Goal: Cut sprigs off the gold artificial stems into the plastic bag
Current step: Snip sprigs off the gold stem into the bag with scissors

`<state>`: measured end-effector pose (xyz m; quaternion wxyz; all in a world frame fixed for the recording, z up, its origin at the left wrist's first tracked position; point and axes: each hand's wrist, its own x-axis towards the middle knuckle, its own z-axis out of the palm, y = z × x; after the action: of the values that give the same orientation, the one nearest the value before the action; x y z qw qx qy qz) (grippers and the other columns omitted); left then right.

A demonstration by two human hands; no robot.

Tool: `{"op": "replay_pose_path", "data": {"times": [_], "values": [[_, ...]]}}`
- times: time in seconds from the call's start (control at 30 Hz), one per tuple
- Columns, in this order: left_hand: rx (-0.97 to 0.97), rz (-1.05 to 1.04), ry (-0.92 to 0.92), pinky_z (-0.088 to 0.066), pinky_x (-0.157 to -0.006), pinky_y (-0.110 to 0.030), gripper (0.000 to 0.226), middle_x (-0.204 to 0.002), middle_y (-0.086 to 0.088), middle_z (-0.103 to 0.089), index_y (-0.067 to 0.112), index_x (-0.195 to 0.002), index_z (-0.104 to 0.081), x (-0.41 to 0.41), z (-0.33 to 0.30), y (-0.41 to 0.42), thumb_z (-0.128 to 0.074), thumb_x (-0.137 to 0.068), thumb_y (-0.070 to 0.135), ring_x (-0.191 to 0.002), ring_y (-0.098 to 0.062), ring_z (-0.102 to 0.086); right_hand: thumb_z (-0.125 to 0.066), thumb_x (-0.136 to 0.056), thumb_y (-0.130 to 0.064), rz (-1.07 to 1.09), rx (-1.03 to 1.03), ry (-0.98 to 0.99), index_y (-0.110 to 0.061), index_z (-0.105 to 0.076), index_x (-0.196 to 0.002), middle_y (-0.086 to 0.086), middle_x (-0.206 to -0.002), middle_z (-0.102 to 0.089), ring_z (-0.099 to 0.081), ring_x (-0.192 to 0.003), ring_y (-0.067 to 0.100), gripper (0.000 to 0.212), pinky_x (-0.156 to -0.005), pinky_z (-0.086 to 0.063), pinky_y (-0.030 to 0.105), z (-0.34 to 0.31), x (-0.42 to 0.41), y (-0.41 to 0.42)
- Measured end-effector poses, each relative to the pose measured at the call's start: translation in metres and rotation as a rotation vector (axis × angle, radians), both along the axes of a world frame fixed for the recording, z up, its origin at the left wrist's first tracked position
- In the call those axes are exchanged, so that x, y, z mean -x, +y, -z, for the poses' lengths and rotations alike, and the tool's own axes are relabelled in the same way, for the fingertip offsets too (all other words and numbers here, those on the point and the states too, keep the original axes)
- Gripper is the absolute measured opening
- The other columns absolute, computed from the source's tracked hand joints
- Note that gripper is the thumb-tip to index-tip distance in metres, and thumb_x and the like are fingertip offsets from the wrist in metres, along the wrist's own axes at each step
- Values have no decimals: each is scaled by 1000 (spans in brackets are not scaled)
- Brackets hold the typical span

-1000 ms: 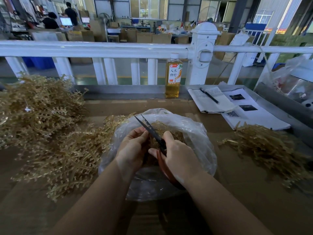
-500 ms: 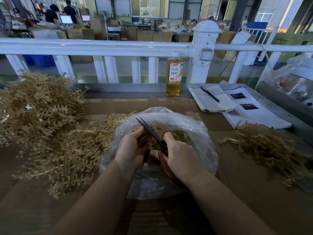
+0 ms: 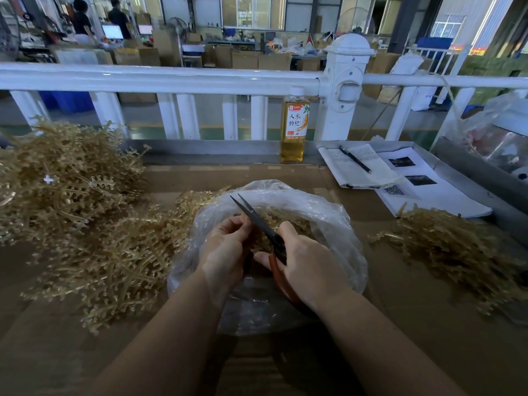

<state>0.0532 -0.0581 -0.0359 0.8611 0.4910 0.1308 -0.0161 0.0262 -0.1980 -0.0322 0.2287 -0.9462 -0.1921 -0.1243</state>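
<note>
A clear plastic bag (image 3: 337, 224) lies open on the brown table in front of me, with gold cut sprigs (image 3: 291, 222) inside. Over its mouth my left hand (image 3: 225, 250) pinches a gold stem, mostly hidden behind the fingers. My right hand (image 3: 308, 264) grips scissors (image 3: 257, 218) with red handles, their dark blades slightly apart and pointing up-left beside the left fingers. A big heap of gold artificial stems (image 3: 85, 212) covers the table at the left. A smaller gold pile (image 3: 454, 247) lies at the right.
A bottle of amber drink (image 3: 294, 130) stands at the table's back edge by a white railing (image 3: 171, 78). An open notebook with a pen (image 3: 355, 160) and printed sheets (image 3: 423, 190) lie back right. A metal ledge (image 3: 483, 172) with a clear bag runs along the right.
The scissor blades closed and have parted slightly again at the stem. Both hands stay over the bag's mouth, and the view has shifted a little.
</note>
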Motion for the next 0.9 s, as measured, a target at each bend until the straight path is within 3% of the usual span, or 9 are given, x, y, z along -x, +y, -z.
{"op": "replay_pose_path", "data": {"times": [0.2, 0.3, 0.37, 0.53, 0.73, 0.9], "values": [[64, 8, -16, -56, -53, -30, 11, -78, -12, -64, 8, -86, -57, 2, -3, 0, -50, -94, 5, -66, -23, -64, -46, -89, -63, 9, 4, 21, -31, -26, -93, -3, -82, -57, -54, -73, 17, 38, -63, -37, 26, -1, 1, -1], [78, 2, 0, -57, -63, -34, 7, -85, -14, -65, 7, -96, -58, 2, -4, 2, -52, -95, 11, -74, -25, -65, -45, -89, -63, 13, 24, 27, -30, -30, -95, -4, -83, -58, -55, -73, 16, 37, -62, -36, 26, -2, 2, -2], [71, -18, 5, -56, -68, -37, 9, -83, -13, -65, 7, -92, -58, 1, -3, 1, -52, -95, 12, -75, -25, -65, -44, -89, -64, 14, 35, 28, -28, -33, -100, -4, -85, -59, -59, -77, 16, 39, -64, -38, 25, -3, 2, -1], [21, -21, -27, -57, -57, -33, 12, -78, -13, -65, 8, -83, -57, 1, 0, 0, -52, -94, 8, -67, -23, -64, -43, -88, -66, 16, 37, 20, -26, -35, -102, -2, -87, -59, -60, -80, 18, 43, -64, -39, 26, -5, 4, -1], [-55, -33, -40, -56, -61, -36, 13, -79, -12, -64, 10, -82, -58, -1, 3, -1, -53, -93, 5, -73, -25, -62, -45, -88, -65, 7, 16, 43, -28, -36, -102, -3, -86, -60, -60, -79, 16, 41, -64, -41, 26, -7, 5, -2], [-45, -27, -25, -55, -50, -32, 17, -70, -8, -67, 11, -79, -59, 0, 4, -1, -53, -93, 5, -64, -22, -66, -46, -89, -63, 2, 13, 49, -28, -36, -103, -3, -87, -61, -61, -80, 17, 39, -64, -38, 24, -7, 5, -2]]}}
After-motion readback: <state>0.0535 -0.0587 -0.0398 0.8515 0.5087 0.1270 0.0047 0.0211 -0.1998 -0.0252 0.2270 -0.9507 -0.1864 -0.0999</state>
